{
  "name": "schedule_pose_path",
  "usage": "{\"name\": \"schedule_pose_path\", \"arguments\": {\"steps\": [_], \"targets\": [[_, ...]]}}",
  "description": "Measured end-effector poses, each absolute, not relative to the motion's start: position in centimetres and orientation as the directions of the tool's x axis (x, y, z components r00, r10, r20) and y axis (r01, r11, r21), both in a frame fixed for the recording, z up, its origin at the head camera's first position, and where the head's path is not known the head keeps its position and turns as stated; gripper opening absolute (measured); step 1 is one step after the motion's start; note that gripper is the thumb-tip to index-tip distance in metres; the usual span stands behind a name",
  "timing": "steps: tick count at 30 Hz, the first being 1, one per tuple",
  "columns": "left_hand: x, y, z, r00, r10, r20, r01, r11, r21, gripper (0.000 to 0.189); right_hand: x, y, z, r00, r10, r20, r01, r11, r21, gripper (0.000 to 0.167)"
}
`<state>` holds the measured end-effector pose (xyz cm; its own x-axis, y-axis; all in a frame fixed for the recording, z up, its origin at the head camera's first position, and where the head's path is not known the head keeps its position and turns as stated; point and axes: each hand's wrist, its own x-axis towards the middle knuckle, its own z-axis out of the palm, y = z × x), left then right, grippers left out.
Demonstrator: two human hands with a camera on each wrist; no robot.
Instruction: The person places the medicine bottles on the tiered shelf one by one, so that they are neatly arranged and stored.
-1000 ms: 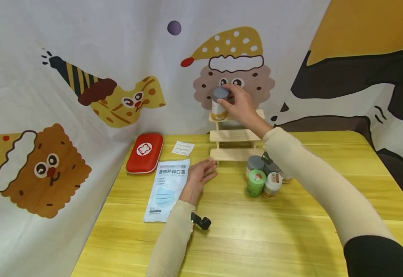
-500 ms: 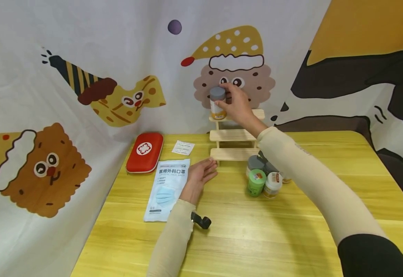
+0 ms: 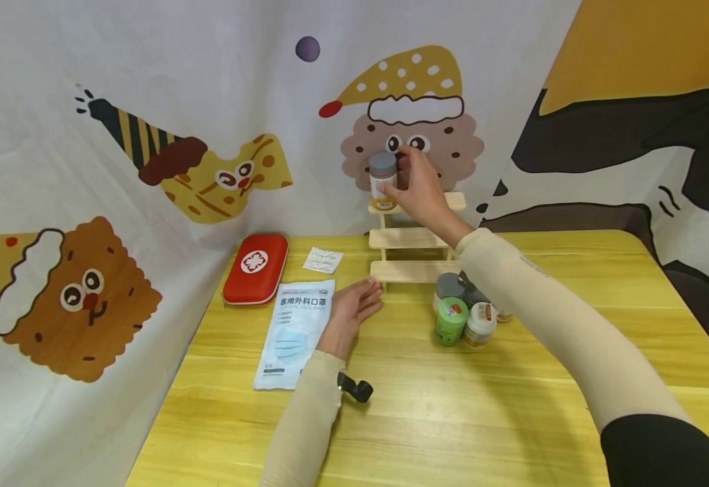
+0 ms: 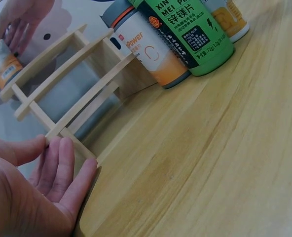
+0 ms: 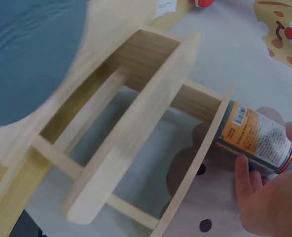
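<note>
A supplement bottle (image 3: pixel 382 181) with a grey lid and a white-and-orange label stands upright on the left end of the top shelf of a small three-step wooden rack (image 3: pixel 412 272). Around its right side is my right hand (image 3: pixel 421 189), thumb in front of the label and index finger loosened behind the lid. The right wrist view shows the bottle's base (image 5: pixel 227 121) on the shelf. My left hand (image 3: pixel 352 308) is at the rack's lower left corner. In the left wrist view its thumb and fingers (image 4: pixel 62 163) pinch the end of the lowest step.
Right of centre, in front of the rack, several bottles cluster, including a green jar (image 3: pixel 450 321) and a white-lidded one (image 3: pixel 479 326). On the left lie a mask packet (image 3: pixel 293 331), a red first-aid case (image 3: pixel 255 268) and a small white sachet (image 3: pixel 322 260). A printed cloth hangs behind.
The bottle has shifted slightly left on the top shelf and now stands still. My right fingers have loosened from its lid. The left hand has stayed at the rack's corner.
</note>
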<state>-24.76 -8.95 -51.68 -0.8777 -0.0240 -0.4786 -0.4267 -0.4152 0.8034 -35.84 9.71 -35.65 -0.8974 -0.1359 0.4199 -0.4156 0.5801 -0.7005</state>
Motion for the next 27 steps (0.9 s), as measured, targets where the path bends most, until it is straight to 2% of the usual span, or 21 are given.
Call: {"name": "schedule_pose_path", "arguments": {"steps": [10, 15, 22, 27], "targets": [[-24.6, -8.9, -51.7, -0.881, -0.029, -0.472, -0.417, -0.422, 0.805, 0.028, -33.0, 12.7, -35.9, -0.868, -0.160, 0.470, -0.476, 0.538, -0.696, 0.074], [-24.7, -9.0, -51.7, -0.882, -0.025, -0.470, -0.418, -0.417, 0.807, 0.029, -30.4, 14.4, -35.5, -0.869, -0.193, 0.455, -0.488, 0.491, -0.722, 0.072], [-24.7, -8.9, -51.8, -0.885, -0.033, -0.465, -0.413, -0.406, 0.815, 0.028, -26.5, 17.2, -36.2, -0.852, -0.210, 0.480, -0.515, 0.496, -0.698, 0.069], [-24.4, -8.8, -51.8, -0.887, -0.029, -0.461, -0.412, -0.400, 0.819, 0.029, -24.2, 19.5, -37.4, -0.873, -0.185, 0.452, -0.480, 0.501, -0.720, 0.064]]}}
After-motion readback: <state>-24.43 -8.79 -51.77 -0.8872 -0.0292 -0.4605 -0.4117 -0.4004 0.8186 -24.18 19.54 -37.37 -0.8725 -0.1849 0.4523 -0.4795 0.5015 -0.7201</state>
